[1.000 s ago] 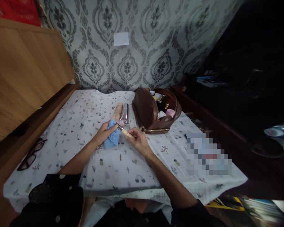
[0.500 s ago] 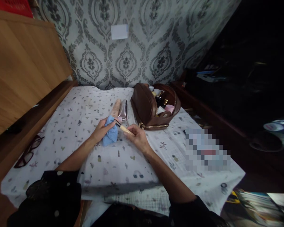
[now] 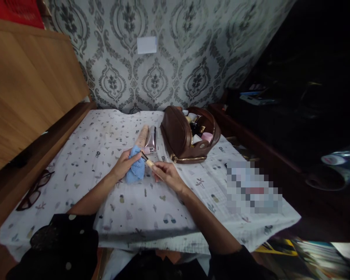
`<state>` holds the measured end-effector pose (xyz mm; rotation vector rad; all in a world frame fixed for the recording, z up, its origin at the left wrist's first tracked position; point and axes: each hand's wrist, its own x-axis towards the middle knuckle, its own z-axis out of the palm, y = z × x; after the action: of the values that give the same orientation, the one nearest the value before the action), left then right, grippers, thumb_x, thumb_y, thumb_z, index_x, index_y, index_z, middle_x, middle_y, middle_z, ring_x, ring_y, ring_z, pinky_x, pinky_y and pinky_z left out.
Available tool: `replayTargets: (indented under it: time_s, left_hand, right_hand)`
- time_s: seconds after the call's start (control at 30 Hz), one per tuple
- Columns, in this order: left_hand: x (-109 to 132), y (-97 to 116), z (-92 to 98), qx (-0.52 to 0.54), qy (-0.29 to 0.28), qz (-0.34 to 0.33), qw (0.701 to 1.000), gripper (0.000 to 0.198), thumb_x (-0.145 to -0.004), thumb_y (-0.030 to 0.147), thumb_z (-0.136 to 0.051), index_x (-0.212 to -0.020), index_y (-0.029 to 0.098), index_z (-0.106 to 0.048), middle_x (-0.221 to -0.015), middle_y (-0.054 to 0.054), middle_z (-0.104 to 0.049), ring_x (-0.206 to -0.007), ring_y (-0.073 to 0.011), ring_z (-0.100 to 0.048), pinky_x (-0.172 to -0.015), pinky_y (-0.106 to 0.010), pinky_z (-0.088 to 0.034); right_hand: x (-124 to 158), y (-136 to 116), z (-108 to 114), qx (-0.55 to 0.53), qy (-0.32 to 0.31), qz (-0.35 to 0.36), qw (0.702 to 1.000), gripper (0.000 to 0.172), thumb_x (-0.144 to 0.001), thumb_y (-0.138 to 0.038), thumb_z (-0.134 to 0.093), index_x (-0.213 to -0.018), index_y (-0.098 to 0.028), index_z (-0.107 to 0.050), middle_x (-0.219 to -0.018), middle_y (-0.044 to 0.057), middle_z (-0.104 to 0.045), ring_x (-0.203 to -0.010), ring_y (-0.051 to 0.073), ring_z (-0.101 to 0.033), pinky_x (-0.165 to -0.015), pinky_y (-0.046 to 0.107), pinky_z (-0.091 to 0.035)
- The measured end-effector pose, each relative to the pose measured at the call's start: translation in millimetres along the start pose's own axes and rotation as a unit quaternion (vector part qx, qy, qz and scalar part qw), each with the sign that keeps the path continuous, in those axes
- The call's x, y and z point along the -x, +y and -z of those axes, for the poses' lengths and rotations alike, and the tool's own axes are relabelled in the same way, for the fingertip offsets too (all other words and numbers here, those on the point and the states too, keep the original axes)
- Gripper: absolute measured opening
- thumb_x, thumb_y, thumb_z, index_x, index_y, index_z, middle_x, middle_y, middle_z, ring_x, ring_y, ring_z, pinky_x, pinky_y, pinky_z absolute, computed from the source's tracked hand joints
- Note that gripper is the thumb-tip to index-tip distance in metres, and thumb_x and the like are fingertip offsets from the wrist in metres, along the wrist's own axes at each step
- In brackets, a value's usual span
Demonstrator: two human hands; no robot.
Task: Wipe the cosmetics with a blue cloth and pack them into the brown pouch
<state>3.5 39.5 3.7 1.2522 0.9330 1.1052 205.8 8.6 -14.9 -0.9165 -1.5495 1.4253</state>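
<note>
My left hand [image 3: 125, 163] is closed around a bunched light-blue cloth [image 3: 136, 170] above the table. Between the fingers of my right hand [image 3: 167, 174] is a slim makeup brush [image 3: 149, 163] with a pale handle and a dark section toward the cloth. The brush's far end meets the cloth near my left thumb. Just beyond the cloth lie a beige tube [image 3: 142, 136] and a shiny pinkish tube [image 3: 151, 139], side by side. To their right stands a brown cosmetic bag [image 3: 177, 134], unzipped, with several bottles and jars inside.
A white patterned cloth [image 3: 105, 132] covers the table. Dark-framed eyeglasses [image 3: 35, 190] lie at its left edge, and a blurred-out item [image 3: 252, 188] lies at the right. A wooden panel [image 3: 32, 74] rises on the left; patterned wallpaper [image 3: 119, 77] backs the table.
My right hand's grip has shifted up along the brush, so less of the pale handle shows. The whole view has tilted slightly; the bag and tubes stay in place.
</note>
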Motion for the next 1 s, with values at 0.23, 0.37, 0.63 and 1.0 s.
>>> replayTargets:
  time_s: [0.23,0.37,0.63,1.0]
  left_hand:
    - [-0.7,0.4,-2.6,0.005,0.030,-0.010,0.999,0.054,-0.068,0.058,-0.081,-0.093,0.012,-0.070,-0.062,0.005,-0.055,-0.053,-0.0063,-0.045,-0.050,-0.018,-0.038]
    - [-0.4,-2.8,-4.2,-0.014,0.039,-0.022,0.999,0.049,-0.074,0.057,-0.078,-0.093,0.013,-0.070,-0.062,0.005,-0.054,-0.054,-0.0064,-0.045,-0.051,-0.017,-0.038]
    - [1.6,-4.0,-14.2,0.034,0.091,-0.019,0.995,0.051,-0.064,0.061,-0.082,-0.082,0.014,-0.070,-0.060,0.006,-0.054,-0.052,-0.0068,-0.046,-0.050,-0.019,-0.040]
    - [13.2,-4.1,-38.6,0.045,-0.053,0.051,0.996,0.062,-0.064,0.066,-0.080,-0.097,0.014,-0.069,-0.071,0.000,-0.066,-0.061,-0.0131,-0.060,-0.060,-0.025,-0.051]
  right_hand:
    - [-3.2,-0.9,-3.5,-0.039,0.008,-0.014,0.999,0.050,-0.077,-0.064,-0.071,-0.097,-0.019,-0.062,-0.066,-0.003,-0.056,-0.052,0.010,-0.048,-0.050,0.024,-0.037]
    - [-6.7,6.2,-5.4,-0.041,0.059,0.006,0.997,0.054,-0.066,-0.056,-0.083,-0.097,-0.023,-0.054,-0.067,-0.006,-0.054,-0.055,0.010,-0.048,-0.052,0.023,-0.038]
    - [-3.1,1.1,-2.3,0.076,0.063,0.052,0.994,0.050,-0.083,-0.068,-0.063,-0.073,-0.019,-0.058,-0.060,-0.002,-0.052,-0.057,0.012,-0.046,-0.055,0.025,-0.036]
    - [-2.0,1.0,-4.1,-0.066,0.000,-0.007,0.998,0.059,-0.077,-0.078,-0.062,-0.073,-0.020,-0.057,-0.060,-0.003,-0.052,-0.052,0.011,-0.046,-0.050,0.024,-0.039]
